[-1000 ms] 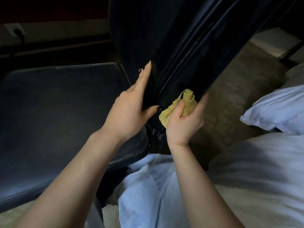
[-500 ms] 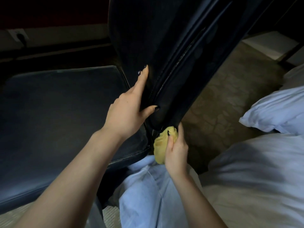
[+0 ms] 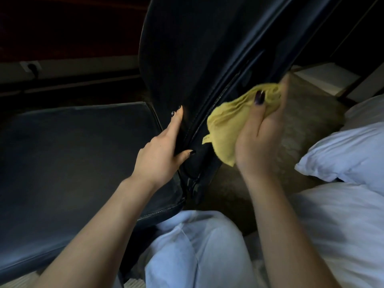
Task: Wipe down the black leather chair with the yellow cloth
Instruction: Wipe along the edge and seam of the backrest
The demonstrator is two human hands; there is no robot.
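Note:
The black leather chair's backrest (image 3: 197, 48) rises at the centre top, its seat (image 3: 72, 163) spreading to the left. My left hand (image 3: 162, 150) holds the lower side edge of the backrest, fingers straight along the front and thumb hooked round the edge. My right hand (image 3: 259, 132) grips the bunched yellow cloth (image 3: 230, 119) and presses it against the outer side of the backrest, thumb on top of the cloth. Part of the cloth hangs below my palm.
White pillows (image 3: 342, 154) and white bedding (image 3: 342, 225) lie at the right. My knees in pale trousers (image 3: 195, 246) are at the bottom centre. Patterned carpet (image 3: 307, 113) shows behind the chair. A wall socket (image 3: 31, 66) sits at the far left.
My right hand has swept the cloth from the bottom of the backrest's edge upward and to the right along its side. The left hand has kept its hold on the edge.

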